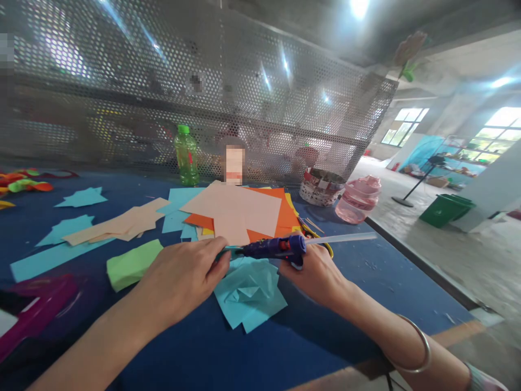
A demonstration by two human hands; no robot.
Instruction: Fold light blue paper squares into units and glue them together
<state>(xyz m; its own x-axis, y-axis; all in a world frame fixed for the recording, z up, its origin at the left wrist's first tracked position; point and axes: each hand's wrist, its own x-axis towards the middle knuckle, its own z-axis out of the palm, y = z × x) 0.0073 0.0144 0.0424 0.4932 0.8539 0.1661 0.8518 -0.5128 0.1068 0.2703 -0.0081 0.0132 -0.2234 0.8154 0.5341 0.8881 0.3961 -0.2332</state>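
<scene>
From my remote seat, a purple glue gun (277,247) sits level between both hands above a blue worktop (260,353), its clear glue stick (342,238) pointing toward 3 o'clock. The left hand (183,277) has its fingers (215,255) closed around the front of the gun, while the right hand (313,277) is wrapped closed around its body, a metal bangle (415,347) on that wrist. A crumpled sheet of light blue paper (248,293) lies just below the gun at 6 o'clock. A yellow scissors handle (323,244) shows just past the right hand, beside a stack of orange and peach paper (238,209) at 12 o'clock. Toward 9 o'clock lie a green block (132,264), peach paper strips (118,222) and light blue star-shaped cutouts (81,197). Farther out at 12 o'clock stand a green plastic bottle (186,156) and a person (234,163) across the worktop, in front of a perforated metal screen (203,92). A woven basket (319,187) and a pink plastic jar (358,200) stand near the worktop's far corner at 1 o'clock, with a green bin (445,209) on the floor at 2 o'clock
</scene>
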